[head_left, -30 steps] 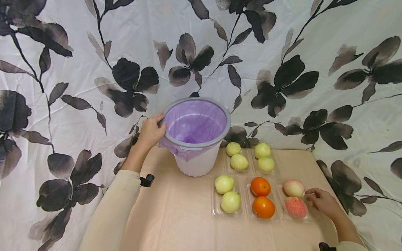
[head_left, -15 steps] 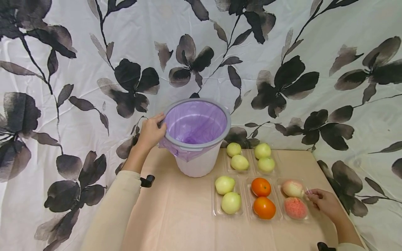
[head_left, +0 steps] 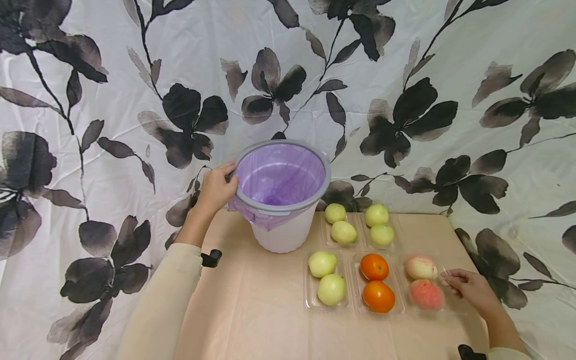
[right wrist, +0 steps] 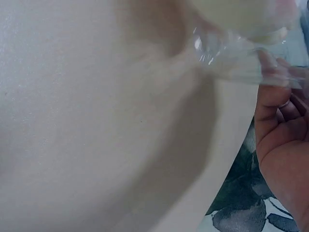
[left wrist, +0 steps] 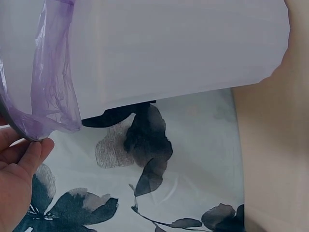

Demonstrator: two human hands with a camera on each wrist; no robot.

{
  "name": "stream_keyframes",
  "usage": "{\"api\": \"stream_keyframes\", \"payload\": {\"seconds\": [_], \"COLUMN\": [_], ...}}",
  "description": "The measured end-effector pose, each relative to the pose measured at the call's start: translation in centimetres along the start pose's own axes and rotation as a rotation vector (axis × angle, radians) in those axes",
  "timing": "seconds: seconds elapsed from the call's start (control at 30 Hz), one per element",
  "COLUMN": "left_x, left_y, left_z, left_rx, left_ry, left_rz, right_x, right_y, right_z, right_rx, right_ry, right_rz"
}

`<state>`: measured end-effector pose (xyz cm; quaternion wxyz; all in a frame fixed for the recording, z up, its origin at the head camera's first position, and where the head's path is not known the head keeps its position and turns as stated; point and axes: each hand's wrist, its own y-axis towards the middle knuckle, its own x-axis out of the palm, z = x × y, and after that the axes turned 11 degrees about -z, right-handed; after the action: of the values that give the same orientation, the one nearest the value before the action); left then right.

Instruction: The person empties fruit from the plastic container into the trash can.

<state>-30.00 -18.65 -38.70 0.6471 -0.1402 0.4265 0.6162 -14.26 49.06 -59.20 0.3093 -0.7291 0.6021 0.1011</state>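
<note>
The left hand (head_left: 219, 187) grips the rim (head_left: 323, 197) of the bin (head_left: 284, 238) at the bin's left side, probably to steady it. The purple liner (head_left: 281, 177) is folded over the rim, presumably to hold it in place. Right of the bin, pale green fruit (head_left: 331, 290) and orange fruit (head_left: 378, 297) sit in rows, likely for orderly reach. Farthest right of the bin, the right hand's (head_left: 470, 291) grip pinches the edge of a clear tray (right wrist: 236, 70), apparently raised off the worktop (head_left: 252, 310). The tray is transparent and carries two peaches (head_left: 427, 294), one cream, one pinkish-red.
</note>
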Motion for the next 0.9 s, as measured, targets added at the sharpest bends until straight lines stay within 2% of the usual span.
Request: {"api": "stream_keyframes", "payload": {"seconds": [0.43, 0.6, 0.9], "left_x": [-0.1, -0.1, 0.0], "left_y": [0.0, -0.1, -0.1], "left_z": [-0.1, -0.2, -0.3], "left_rx": [-0.007, 0.003, 0.014], "left_ry": [-0.022, -0.008, -0.024], "left_rz": [-0.011, 0.0, 0.003], "right_x": [-1.7, -2.4, -2.7], "right_y": [-0.1, 0.0, 0.9], "right_z": [-2.3, -4.2, -8.4], "right_rx": [-0.043, -0.052, -0.037], "right_ry": [0.035, 0.045, -0.005], "right_rz": [-0.015, -0.017, -0.036]}}
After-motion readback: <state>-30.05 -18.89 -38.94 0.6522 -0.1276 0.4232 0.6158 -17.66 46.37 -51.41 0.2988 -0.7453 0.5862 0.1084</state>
